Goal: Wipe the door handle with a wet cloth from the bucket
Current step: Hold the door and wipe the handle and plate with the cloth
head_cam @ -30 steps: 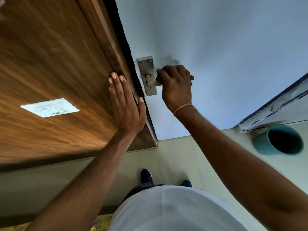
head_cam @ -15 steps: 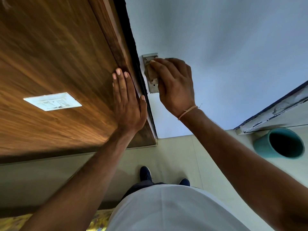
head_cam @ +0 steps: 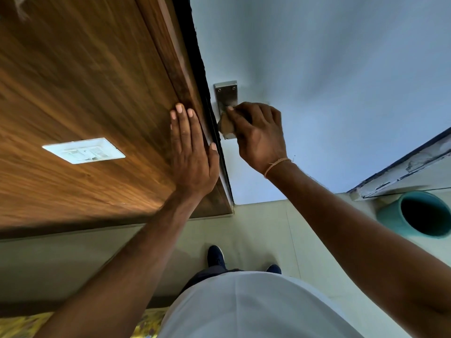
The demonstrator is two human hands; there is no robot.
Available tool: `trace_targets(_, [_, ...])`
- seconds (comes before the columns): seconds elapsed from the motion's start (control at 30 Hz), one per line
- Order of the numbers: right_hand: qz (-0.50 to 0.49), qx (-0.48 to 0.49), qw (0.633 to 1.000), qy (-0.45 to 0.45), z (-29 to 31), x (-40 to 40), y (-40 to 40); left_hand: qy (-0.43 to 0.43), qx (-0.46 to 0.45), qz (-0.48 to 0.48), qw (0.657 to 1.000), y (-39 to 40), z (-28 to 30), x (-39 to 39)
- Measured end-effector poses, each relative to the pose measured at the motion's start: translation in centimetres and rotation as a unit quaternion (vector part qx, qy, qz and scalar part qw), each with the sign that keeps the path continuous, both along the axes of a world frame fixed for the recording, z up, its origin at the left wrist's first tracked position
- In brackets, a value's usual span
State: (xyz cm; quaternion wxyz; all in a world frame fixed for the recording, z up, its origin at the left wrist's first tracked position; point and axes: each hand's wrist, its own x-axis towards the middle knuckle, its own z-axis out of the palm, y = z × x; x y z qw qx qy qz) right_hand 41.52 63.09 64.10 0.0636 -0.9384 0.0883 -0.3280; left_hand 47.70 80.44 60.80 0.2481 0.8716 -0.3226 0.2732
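Observation:
The metal door handle plate (head_cam: 226, 93) is fixed to the pale door (head_cam: 329, 81) near its left edge. My right hand (head_cam: 260, 132) is closed on a small brownish cloth (head_cam: 227, 124) and presses it against the lower half of the plate. The lever itself is hidden behind that hand. My left hand (head_cam: 191, 152) lies flat, fingers together, on the wooden panel (head_cam: 85, 93) beside the door edge. A teal bucket (head_cam: 390, 211) stands on the floor at the right.
A white switch plate (head_cam: 84, 150) sits on the wooden panel. A worn white frame (head_cam: 402, 172) runs along the right, above the bucket. Pale floor tiles (head_cam: 263, 228) lie below, with my dark shoes (head_cam: 216, 256) on them.
My right hand left the lever, moved left onto the plate's upper part, and now rubs the cloth lower down on it. The left hand has stayed flat on the wood.

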Motion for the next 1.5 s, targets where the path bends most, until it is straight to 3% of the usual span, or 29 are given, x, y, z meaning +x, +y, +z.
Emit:
trace_targets(0.13, [-0.067, 0.045, 0.996, -0.029, -0.6, 0.1, 1.0, -0.001, -0.009, 0.008, 1.0, -0.3, -0.2, -0.1])
trace_targets(0.43, [0.036, -0.025, 0.998, -0.051, -1.4, 1.1, 0.7, 0.007, -0.019, 0.003, 1.0, -0.5, 0.1, -0.3])
trace_targets(0.67, [-0.094, 0.066, 0.991, -0.068, -1.8, 0.4, 1.1, 0.002, -0.01, 0.004, 1.0, -0.1, 0.2, -0.2])
trace_targets(0.87, [0.011, 0.002, 0.998, -0.06, -1.4, 1.7, 2.6, 0.005, -0.01, 0.007, 1.0, -0.2, 0.3, -0.4])
trace_targets(0.97, [-0.005, -0.007, 0.999, -0.053, -2.1, 1.2, 0.9, 0.004, -0.016, 0.006, 1.0, -0.3, 0.1, -0.4])
trace_targets(1.07, [-0.06, 0.046, 0.995, -0.058, -2.5, 0.7, 0.8, 0.002, -0.016, 0.012, 1.0, -0.3, 0.1, -0.3])
trace_targets(1.27, [-0.011, -0.004, 0.999, -0.042, -2.1, 0.3, -1.4, 0.006, -0.025, 0.002, 1.0, -0.5, -0.1, -0.4])
trace_targets(1.4, [-0.096, 0.073, 0.989, -0.081, -3.2, -1.2, -3.1, 0.007, -0.024, 0.006, 1.0, -0.6, 0.0, -0.4])
trace_targets(1.5, [-0.129, 0.185, 0.972, -0.065, -3.3, -1.0, -2.9, 0.009, -0.023, 0.005, 1.0, -0.7, 0.1, -0.4])
